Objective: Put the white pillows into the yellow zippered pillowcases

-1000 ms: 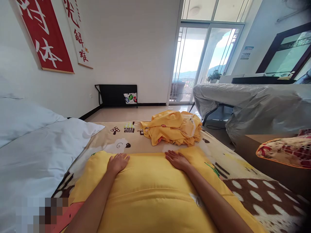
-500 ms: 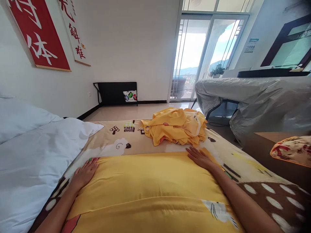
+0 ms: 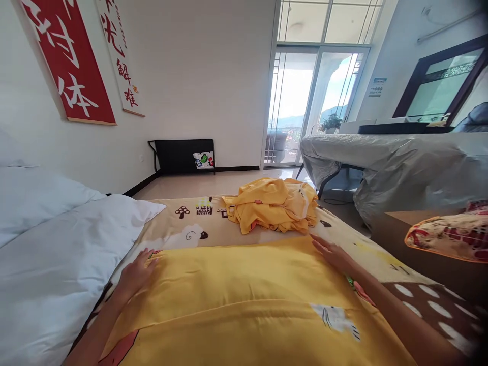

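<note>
Head view is showing me leaning over a yellow pillow (image 3: pixel 244 284) that is lying across the patterned bed sheet (image 3: pixel 183 223) right in front of me. The yellow case is looking full and puffed, its filling hidden inside; a small drawing is showing on the side of the pillow nearest me, towards its right.

My left hand (image 3: pixel 137 272) is lying flat at the pillow's far left corner, fingers stretched out and a little apart, gripping nothing, partly on the yellow cloth and partly on the sheet. My right hand (image 3: pixel 333 254) is lying flat at the pillow's far right corner, fingers straight and together, also holding nothing, its palm on the pillow's edge.

Just beyond the pillow a heap of yellow cloth (image 3: pixel 272 203) is sitting crumpled on the sheet. Left of the pillow a white duvet (image 3: pixel 57 264) is bunching up against it. Far beyond the pillow, against the wall, a black rack (image 3: pixel 183 155) is holding a small coloured packet (image 3: pixel 203 159) at its right end. Well to the pillow's right a red-patterned cushion (image 3: pixel 446 236) is resting on a brown surface.

A second ago both my hands were lying on top of the pillow, close to the middle of its far edge. Now they are sitting spread apart at the two corners, the right one having slid furthest in the last half second.
</note>
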### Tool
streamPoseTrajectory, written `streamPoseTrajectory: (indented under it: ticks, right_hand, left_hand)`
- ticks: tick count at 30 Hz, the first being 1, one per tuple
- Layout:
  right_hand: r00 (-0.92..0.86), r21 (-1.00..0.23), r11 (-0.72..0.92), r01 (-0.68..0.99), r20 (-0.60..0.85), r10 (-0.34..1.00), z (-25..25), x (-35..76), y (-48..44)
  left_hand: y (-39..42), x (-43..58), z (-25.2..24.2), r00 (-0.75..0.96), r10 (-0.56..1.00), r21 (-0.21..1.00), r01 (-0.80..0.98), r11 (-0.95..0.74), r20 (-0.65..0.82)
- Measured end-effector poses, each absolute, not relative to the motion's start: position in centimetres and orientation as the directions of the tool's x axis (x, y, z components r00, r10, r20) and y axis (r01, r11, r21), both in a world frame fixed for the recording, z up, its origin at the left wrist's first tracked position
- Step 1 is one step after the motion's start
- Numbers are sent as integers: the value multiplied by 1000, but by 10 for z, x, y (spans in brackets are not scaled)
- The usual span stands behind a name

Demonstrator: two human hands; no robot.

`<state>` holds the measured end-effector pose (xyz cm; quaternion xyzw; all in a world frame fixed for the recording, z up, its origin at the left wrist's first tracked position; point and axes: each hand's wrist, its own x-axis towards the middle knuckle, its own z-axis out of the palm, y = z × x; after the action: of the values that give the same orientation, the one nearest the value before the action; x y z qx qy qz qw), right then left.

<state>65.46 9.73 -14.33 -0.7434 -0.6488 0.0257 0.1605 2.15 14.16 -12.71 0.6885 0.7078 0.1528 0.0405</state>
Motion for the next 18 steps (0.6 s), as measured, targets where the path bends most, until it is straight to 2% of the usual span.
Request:
streamPoseTrajectory:
  ticks: [2, 4, 8, 12, 14, 16, 18]
  right_hand:
    - [121, -325, -85, 942, 94, 988, -145, 644, 87]
    - [126, -338, -93, 937, 76, 989, -153, 633, 78]
    - [163, -322, -123, 939, 100, 982, -164, 618, 61]
    - [185, -339, -136, 931, 116, 976, -164, 618, 16]
    - [222, -387, -146, 910, 158, 962, -169, 618, -26]
    - [258, -430, -144, 891, 220, 941, -183, 618, -77]
    - [247, -396, -105, 912, 326, 912, -205, 618, -130]
  left_hand:
    - [131, 45, -120, 109, 981, 373, 914, -162, 157]
    - [120, 70, -121, 215, 967, 434, 865, -252, 134]
    - [100, 84, -135, 173, 977, 460, 862, -213, 128]
    - [59, 44, -149, 132, 977, 494, 846, -199, 168]
    - [20, 23, -154, 170, 960, 428, 868, -254, 224]
    - [-28, 8, -156, 188, 947, 256, 932, -255, 259]
    - [-77, 0, -156, 191, 948, 202, 948, -245, 254]
